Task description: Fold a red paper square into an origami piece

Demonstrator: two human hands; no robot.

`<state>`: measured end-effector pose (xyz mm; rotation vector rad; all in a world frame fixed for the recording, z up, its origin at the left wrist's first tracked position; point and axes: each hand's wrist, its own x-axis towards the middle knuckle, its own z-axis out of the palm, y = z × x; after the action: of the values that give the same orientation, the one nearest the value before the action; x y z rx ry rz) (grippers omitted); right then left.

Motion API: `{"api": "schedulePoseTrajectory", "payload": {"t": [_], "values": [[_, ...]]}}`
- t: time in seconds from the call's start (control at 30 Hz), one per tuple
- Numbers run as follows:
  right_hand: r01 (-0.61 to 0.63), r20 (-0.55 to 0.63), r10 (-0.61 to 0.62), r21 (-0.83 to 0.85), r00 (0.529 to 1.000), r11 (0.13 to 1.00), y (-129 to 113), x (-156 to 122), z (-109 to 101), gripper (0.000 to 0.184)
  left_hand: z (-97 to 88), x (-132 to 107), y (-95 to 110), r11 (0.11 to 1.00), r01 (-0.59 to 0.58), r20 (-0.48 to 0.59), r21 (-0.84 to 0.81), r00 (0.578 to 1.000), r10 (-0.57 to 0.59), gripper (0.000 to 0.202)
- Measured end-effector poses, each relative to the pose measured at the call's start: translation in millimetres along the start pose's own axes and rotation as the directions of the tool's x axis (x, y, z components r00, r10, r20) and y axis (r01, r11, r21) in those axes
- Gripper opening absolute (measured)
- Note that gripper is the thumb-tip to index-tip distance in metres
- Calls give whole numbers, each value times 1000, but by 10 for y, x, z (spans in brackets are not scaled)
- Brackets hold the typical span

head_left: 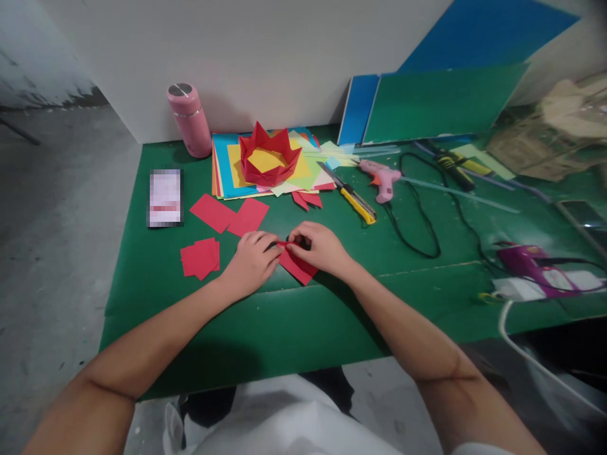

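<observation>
A red paper rectangle (300,266) lies partly under my fingers at the middle of the table, its far end raised between them. My left hand (255,260) pinches that end from the left, and my right hand (318,245) pinches it from the right. The fingertips of both hands nearly meet there, hiding part of the paper. Just beyond my left hand are two flat red paper rectangles (212,213). To its left sits a small pile of red paper squares (201,258). Small folded red paper pieces (307,200) lie beyond my hands.
A red folded-paper ring (270,177) rests on stacked coloured paper (219,165). Right of it are a yellow utility knife (356,203), blade out, and a pink glue gun (382,179) with a looping black cord. A pink bottle (192,123) stands back left; a power strip (521,289) lies right.
</observation>
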<state>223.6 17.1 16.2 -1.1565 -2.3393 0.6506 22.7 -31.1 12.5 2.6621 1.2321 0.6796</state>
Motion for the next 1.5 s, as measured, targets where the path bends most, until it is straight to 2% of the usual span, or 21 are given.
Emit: {"api": "schedulePoseTrajectory", "payload": {"t": [0.1, 0.33, 0.47, 0.7, 0.93, 1.07, 1.33, 1.5], "values": [[-14, -14, 14, -11, 1000, 1000, -40, -21, 18, 5, -1, -2, 6, 1000, 3, -16, 5, 1000, -3, 23], [63, -29, -66, -79, 997, 995, -74, -39, 29, 4, -14, -2, 36, 998, -50, 5, 49, 999, 50, 26], [64, -34, -67, -77, 997, 995, -55, -43, 12, 4, -10, -6, 26, 997, -63, 7, 45, 998, 63, 26], [87, -38, -93, -135, 995, 987, -55, -67, 10, 7, -7, -10, 39, 1000, -5, 9, -4, 1000, 5, 25], [213, 83, -197, -297, 977, 931, -88, -82, -28, 12, -18, -8, 58, 999, 26, 20, -32, 999, -25, 25], [244, 115, -220, -291, 969, 925, -65, -75, -76, 15, -29, -6, 74, 998, 49, 12, -40, 999, -48, 25], [225, 125, -200, -231, 972, 947, -7, -66, -83, 16, -40, -3, 81, 999, 40, 22, -6, 999, -40, 26], [281, 143, -255, -213, 956, 936, 30, -59, -78, 19, -35, -4, 78, 1000, 30, 34, 4, 999, -30, 27]]}}
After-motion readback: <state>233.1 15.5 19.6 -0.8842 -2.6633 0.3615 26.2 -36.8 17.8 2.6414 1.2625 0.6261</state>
